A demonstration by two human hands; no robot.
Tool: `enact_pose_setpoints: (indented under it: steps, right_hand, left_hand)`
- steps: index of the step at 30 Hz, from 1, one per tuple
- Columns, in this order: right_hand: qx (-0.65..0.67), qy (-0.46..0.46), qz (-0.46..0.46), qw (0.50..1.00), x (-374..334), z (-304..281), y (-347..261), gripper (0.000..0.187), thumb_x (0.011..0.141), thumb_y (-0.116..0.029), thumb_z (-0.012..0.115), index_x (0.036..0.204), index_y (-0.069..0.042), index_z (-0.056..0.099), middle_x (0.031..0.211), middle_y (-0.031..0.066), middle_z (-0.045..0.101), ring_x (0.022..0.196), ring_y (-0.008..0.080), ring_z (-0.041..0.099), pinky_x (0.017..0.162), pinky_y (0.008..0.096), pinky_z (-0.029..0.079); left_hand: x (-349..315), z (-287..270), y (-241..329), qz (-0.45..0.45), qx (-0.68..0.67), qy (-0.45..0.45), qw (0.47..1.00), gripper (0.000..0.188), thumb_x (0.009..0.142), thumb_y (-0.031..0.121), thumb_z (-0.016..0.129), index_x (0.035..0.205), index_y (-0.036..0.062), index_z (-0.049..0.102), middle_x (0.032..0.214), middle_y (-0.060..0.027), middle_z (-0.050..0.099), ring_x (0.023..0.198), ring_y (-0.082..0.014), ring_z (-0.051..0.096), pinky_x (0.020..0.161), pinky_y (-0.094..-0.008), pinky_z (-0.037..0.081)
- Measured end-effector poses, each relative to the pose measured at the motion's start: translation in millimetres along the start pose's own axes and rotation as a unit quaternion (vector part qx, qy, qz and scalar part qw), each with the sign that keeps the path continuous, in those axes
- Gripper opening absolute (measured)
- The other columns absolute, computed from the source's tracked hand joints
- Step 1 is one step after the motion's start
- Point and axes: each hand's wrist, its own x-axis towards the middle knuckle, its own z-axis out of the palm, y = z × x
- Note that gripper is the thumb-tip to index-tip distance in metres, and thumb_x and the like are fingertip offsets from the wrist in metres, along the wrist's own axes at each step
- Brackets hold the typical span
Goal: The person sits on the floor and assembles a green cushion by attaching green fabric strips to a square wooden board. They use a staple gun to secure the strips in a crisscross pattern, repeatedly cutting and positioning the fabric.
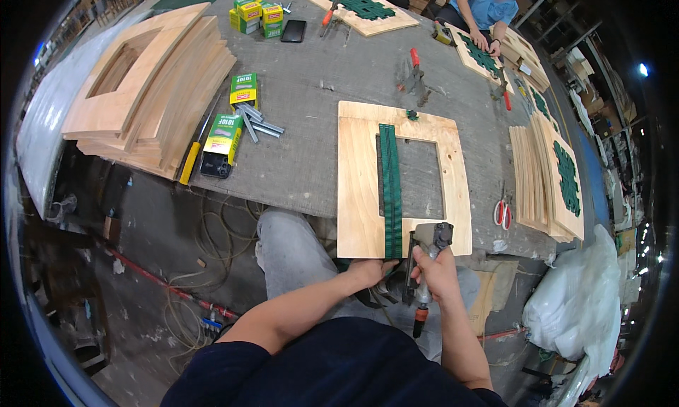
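Note:
A square wooden frame panel with a cut-out middle lies at the table's near edge, overhanging toward my lap. One green webbing strap runs from its far side across the opening to its near edge. My left hand is closed at that edge, around the strap's near end; its fingertips are partly hidden. In my right hand is a pneumatic staple gun, gripped by its handle, its head by the panel's near rail just right of the strap. A small green strap scrap sits at the panel's far rail.
Stacked wooden frames stand left, beside staple boxes, loose staples and a yellow-handled tool. Red-handled pincers lie beyond the panel. Red-handled scissors and webbed panels are right. A co-worker works at far right.

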Motion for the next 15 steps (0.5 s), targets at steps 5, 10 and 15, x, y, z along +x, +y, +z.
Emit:
enact_pose_setpoints:
  steps: [5, 10, 15]
  right_hand:
    - [0.036, 0.014, -0.002, 0.999, -6, -19, 13, 0.029, 0.098, -0.016, 0.071, 0.115, 0.001, 0.055, 0.081, 0.0062, 0.065, 0.051, 0.0121, 0.059, 0.042, 0.0255, 0.043]
    - [0.037, -0.006, -0.015, 0.999, -8, -20, 9, 0.031, 0.098, -0.018, 0.071, 0.117, 0.001, 0.057, 0.085, 0.0068, 0.067, 0.052, 0.0126, 0.06, 0.042, 0.0258, 0.044]
    - [0.037, -0.039, -0.036, 0.998, -2, -12, -2, 0.033, 0.097, -0.019, 0.073, 0.119, 0.003, 0.059, 0.085, 0.006, 0.068, 0.052, 0.0123, 0.06, 0.042, 0.0257, 0.044]
  left_hand:
    - [-18, -11, 37, -0.178, -0.356, -0.145, 0.906, 0.04, 0.111, 0.032, 0.05, 0.126, 0.0006, 0.067, 0.105, -0.0118, 0.074, 0.105, -0.0191, 0.068, 0.097, -0.0337, 0.05]
    - [-5, -83, 92, -0.194, -0.39, -0.082, 0.896, 0.038, 0.11, 0.033, 0.051, 0.12, -0.0017, 0.065, 0.095, -0.0125, 0.074, 0.081, -0.0178, 0.071, 0.075, -0.0316, 0.058]
    - [61, -130, 75, -0.251, -0.415, -0.077, 0.871, 0.037, 0.11, 0.032, 0.051, 0.115, -0.0013, 0.065, 0.094, -0.0119, 0.074, 0.07, -0.0169, 0.067, 0.058, -0.0316, 0.055]
